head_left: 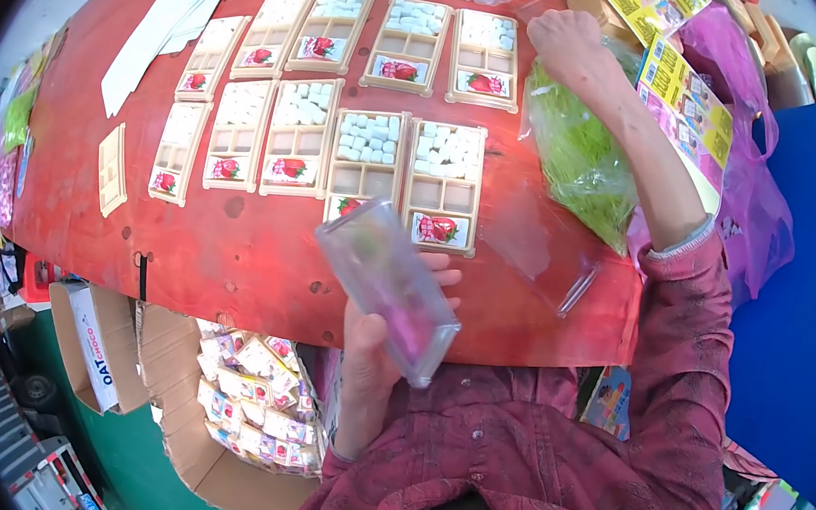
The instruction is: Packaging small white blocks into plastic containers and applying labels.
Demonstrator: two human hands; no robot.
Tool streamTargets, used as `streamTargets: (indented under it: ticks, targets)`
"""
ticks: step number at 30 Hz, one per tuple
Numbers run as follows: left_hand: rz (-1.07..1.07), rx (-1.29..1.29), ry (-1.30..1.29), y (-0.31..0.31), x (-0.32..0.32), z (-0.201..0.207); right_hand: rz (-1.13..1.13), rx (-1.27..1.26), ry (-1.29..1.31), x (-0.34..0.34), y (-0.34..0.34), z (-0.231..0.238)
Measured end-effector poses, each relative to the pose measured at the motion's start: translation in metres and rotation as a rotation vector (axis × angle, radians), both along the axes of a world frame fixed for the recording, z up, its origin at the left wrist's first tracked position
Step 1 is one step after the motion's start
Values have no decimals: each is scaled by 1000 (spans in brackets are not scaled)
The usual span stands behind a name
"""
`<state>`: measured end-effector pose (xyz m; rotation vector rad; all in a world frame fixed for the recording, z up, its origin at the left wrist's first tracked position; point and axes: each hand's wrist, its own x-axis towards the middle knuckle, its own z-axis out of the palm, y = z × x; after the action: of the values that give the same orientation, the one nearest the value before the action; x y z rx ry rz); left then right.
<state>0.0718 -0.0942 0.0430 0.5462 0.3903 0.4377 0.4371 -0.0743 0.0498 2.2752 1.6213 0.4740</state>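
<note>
My left hand (372, 352) grips a clear plastic box (389, 288) with pink and green contents, tilted above the table's near edge. The box hides part of one beige tray behind it. Two rows of beige compartment trays (458, 197) lie on the table. They hold white marshmallow-like pieces (447, 151) and packets with a strawberry picture (439, 229). My right hand (574, 47) reaches far right, fingers curled, at the upper end of a clear bag of thin green strips (587, 144). What its fingers hold, if anything, is hidden.
A small beige tray (113, 171) sits apart at the left of the red table (274, 285). White sheets (156, 35) lie far left. Printed yellow-pink cards (686, 115) and a purple bag (730, 171) stand right. Below, a cardboard box (178, 420) holds many small packets (261, 399).
</note>
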Motion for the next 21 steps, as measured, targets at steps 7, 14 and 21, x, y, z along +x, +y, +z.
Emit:
streamTargets:
  ticks: [7,14,21]
  targets:
    - [288,164,79,46,-28,2,-118,-4,92,5,15,16]
    - [474,185,21,90,-67,-38,63,312,222,18,76,8]
    - [430,121,-221,98,-71,-47,-106,47,407,80,176,-16]
